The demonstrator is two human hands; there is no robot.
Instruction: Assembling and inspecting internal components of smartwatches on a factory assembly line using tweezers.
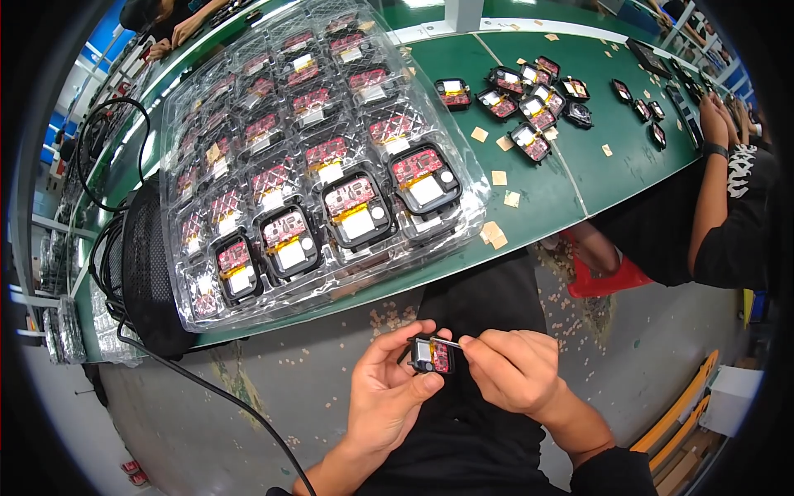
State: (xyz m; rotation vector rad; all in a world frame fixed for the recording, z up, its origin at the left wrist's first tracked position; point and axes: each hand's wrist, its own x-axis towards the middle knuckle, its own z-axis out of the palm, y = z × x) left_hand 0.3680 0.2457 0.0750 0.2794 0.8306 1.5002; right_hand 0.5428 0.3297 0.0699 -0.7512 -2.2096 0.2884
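Note:
My left hand (382,393) grips a small black device housing (432,355) by its edges, above my lap. Inside the housing show a red circuit board and a pale rectangular part. A thin metal tool (447,341) is pinched in my right hand (514,369), its far end over the top edge of the housing. Whether the tip touches the board is too small to tell. Beyond my hands, a clear plastic tray (467,211) holds similar devices in rows, and the nearest row includes an open housing (358,207) with a red board and yellow strip.
The tray rests on a green table (595,124). More black devices (533,142) lie loose there among small tan squares (499,178). A black cable (236,401) hangs at left beside a black mesh bag (147,269). At right are a co-worker's arm (711,198) and a red stool (608,283).

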